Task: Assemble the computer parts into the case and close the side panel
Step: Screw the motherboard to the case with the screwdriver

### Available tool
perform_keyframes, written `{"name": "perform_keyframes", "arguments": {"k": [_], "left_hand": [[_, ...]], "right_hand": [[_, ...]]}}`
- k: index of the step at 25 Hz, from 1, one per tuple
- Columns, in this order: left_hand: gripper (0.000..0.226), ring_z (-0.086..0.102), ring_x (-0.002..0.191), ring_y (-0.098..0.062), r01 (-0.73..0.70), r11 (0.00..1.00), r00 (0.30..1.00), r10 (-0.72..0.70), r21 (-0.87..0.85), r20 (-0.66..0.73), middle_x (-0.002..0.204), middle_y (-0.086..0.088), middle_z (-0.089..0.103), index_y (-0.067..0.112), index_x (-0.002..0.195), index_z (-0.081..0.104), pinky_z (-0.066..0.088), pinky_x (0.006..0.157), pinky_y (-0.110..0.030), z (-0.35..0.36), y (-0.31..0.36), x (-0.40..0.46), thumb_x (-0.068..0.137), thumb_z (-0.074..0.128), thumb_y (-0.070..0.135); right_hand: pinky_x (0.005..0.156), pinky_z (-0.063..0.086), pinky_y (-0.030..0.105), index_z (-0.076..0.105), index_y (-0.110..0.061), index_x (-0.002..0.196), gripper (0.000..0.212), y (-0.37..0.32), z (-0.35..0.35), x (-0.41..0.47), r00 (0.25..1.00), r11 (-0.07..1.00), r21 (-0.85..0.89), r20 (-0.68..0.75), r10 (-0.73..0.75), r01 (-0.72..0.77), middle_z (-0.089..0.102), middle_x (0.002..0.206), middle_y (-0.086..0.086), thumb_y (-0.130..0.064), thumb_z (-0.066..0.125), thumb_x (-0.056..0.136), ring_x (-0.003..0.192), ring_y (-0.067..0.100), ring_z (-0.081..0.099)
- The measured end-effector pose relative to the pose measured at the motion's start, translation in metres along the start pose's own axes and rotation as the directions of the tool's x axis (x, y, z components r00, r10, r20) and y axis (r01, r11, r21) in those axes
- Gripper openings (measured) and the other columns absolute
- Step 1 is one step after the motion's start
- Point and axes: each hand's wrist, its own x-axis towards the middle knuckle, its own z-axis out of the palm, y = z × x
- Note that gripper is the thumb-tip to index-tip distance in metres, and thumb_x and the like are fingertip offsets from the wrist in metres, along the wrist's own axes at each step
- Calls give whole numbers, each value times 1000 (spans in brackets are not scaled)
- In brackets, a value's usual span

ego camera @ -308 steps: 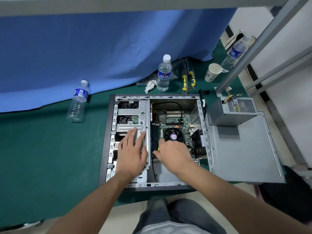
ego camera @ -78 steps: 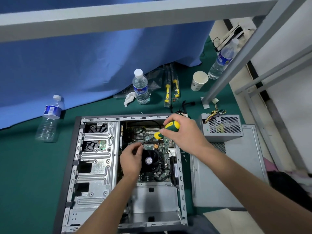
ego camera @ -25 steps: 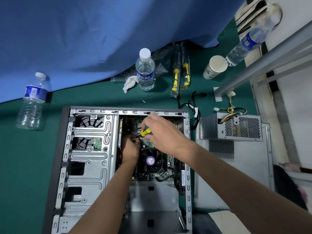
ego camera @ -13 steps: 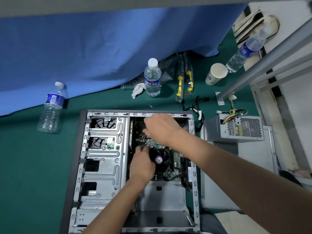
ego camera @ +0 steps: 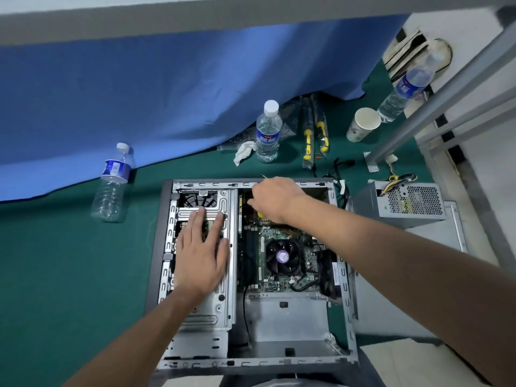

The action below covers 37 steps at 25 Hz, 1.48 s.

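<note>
Under the right hand (ego camera: 275,198), a half-hidden yellow screwdriver (ego camera: 262,215).

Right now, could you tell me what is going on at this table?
A person is working inside an open computer case lying on its side. The left hand rests flat on the metal drive cage. The right hand reaches over the motherboard near the far edge, gripping a yellow-handled tool that is mostly hidden. The power supply sits outside on the detached side panel, not yet fitted.
</note>
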Motion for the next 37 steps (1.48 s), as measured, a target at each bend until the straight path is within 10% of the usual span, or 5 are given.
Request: {"name": "perform_keyframes", "arguments": {"k": [5, 9, 15, 31, 37], "left_hand": [[57, 8, 149, -24, 12, 1000, 1000, -12, 3, -14, 162, -7, 16, 32, 153, 27, 19, 118, -48, 7, -6, 3, 98, 28, 48], [58, 10, 149, -25, 16, 1000, 1000, -16, 6, -10, 162, -7, 17, 33, 153, 26, 23, 117, -50, 8, -6, 2, 98, 28, 48], [58, 9, 149, -24, 22, 1000, 1000, -22, 13, -15, 163, -6, 15, 34, 154, 25, 18, 118, -47, 9, -5, 2, 98, 28, 50], [57, 13, 148, -24, -2, 1000, 996, 2, 2, -84, 161, -4, 17, 36, 152, 28, 20, 117, -48, 18, -12, 2, 97, 30, 52], [57, 14, 148, -24, -10, 1000, 996, 10, 6, -88, 161, -3, 17, 35, 151, 29, 20, 118, -47, 19, -14, 3, 97, 30, 52]], "right_hand": [[55, 35, 31, 44, -11, 108, 18, 2, -15, 1, 979, 990, 142, 196, -52, 24, 46, 119, 14, -7, 47, 92, 74, 24, 50], [63, 41, 32, 57, -13, 88, 20, 5, -5, -7, 998, 966, -254, 24, -54, 59, 66, 107, 7, -18, 45, 103, 76, 24, 50], [60, 41, 33, 45, -15, 123, 31, 23, -15, -5, 970, 986, 129, 208, -127, 102, 37, 131, 14, -8, 51, 93, 79, 26, 57], [61, 38, 36, 60, -12, 113, 25, 4, 3, -15, 984, 934, -328, -57, -170, 143, 62, 103, 4, -26, 40, 106, 78, 27, 50], [50, 27, 30, 48, -15, 126, 34, 18, -15, -12, 953, 953, -69, 88, -288, 295, 43, 122, 12, -5, 48, 94, 68, 23, 45]]}}
